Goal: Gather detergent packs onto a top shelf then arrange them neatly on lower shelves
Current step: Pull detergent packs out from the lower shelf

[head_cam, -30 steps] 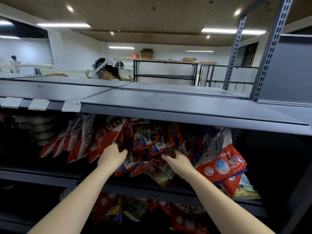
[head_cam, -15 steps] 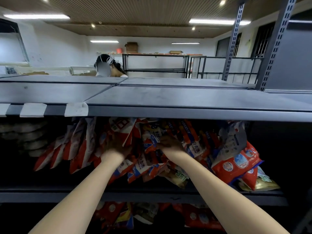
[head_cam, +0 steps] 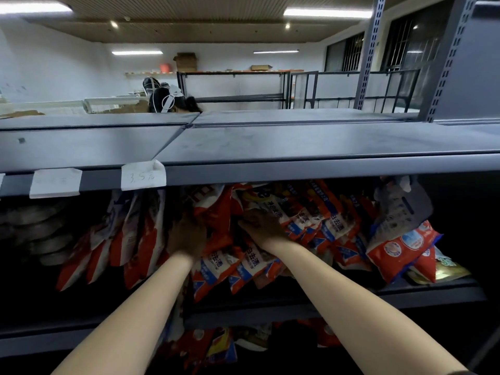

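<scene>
A heap of red, white and blue detergent packs (head_cam: 311, 226) fills the middle shelf (head_cam: 405, 292) under the grey top shelf (head_cam: 297, 142), which is bare. Both my arms reach into the heap. My left hand (head_cam: 188, 235) presses in shadow on the packs left of centre. My right hand (head_cam: 263, 226) lies over packs at the centre, fingers curled around their edges. A row of upright packs (head_cam: 127, 239) leans at the left. More packs (head_cam: 216, 345) lie on the shelf below.
White price labels (head_cam: 143, 175) stick to the top shelf's front edge. A perforated grey upright (head_cam: 449, 58) rises at the right. A person's head (head_cam: 162, 100) shows behind the shelving. Pale stacked bags (head_cam: 35, 234) sit at the far left.
Both hands have pushed deeper and higher into the heap, into the shadow under the top shelf. The view has tilted up and closed in on the shelves.
</scene>
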`<state>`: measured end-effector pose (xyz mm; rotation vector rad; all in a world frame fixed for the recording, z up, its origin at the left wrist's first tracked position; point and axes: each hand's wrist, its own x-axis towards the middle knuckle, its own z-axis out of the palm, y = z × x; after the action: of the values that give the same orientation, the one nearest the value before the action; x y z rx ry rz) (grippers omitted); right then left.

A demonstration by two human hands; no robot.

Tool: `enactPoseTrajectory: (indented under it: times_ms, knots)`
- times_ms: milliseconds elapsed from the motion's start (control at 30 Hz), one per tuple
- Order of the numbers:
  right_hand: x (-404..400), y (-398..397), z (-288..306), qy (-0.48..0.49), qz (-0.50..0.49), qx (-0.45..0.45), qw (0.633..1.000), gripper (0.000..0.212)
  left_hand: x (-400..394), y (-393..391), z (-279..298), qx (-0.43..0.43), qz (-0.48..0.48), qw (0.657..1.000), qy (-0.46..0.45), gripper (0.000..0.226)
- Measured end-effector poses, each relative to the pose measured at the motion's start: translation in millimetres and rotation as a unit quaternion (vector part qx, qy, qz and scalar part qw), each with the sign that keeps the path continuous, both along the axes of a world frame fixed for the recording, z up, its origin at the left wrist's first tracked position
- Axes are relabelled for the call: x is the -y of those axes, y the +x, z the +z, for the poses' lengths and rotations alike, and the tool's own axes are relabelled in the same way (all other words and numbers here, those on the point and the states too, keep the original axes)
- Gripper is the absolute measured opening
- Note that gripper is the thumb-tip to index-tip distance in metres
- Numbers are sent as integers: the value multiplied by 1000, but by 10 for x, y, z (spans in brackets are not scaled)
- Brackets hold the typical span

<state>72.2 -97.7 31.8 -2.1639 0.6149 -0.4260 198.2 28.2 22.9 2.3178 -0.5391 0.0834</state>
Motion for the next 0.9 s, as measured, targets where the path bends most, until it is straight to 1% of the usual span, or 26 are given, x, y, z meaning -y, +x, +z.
enactPoseTrajectory:
  times_ms: [67, 200, 267, 367, 433, 533, 567, 667, 700, 800, 867, 900]
  knots:
    - [-44, 118, -24, -10, 5, 2, 1000, 43, -63, 57, 29, 2, -7, 999, -41, 37]
    - [-105, 369, -62, -18, 16, -1, 1000, 47, -155, 134, 31, -7, -34, 996, -81, 36]
    - [-133, 497, -73, 8, 14, 4, 1000, 55, -181, 158, 25, -11, -53, 995, -89, 38]
    - [-173, 663, -63, 73, -12, 42, 996, 65, -220, 153, 5, -21, -127, 985, -112, 43]
    - [-178, 754, -60, 85, -37, 45, 995, 61, -236, 136, 17, -35, -135, 980, -142, 43]
    - [-174, 793, -42, 33, -76, 4, 997, 46, -226, 125, 33, -49, -134, 977, -161, 43]
    - [-186, 764, -38, 31, -78, 21, 996, 44, -218, 117, 37, -49, -129, 977, -162, 42]
    - [-192, 569, 9, 40, -73, 138, 987, 34, -166, 78, 51, -49, -111, 977, -174, 42]
    - [-177, 477, 33, 38, -77, 162, 983, 30, -138, 57, 45, -49, -103, 980, -161, 43]
    - [-65, 214, 91, 34, -101, 203, 973, 13, -34, -64, 32, -71, -64, 993, -67, 49]
    - [-6, 58, 129, 34, -124, 217, 968, 13, 49, -201, 24, -58, -59, 996, -14, 51]
    - [16, -12, 141, 21, -143, 206, 968, 16, 100, -274, 23, -39, -64, 997, 7, 51]
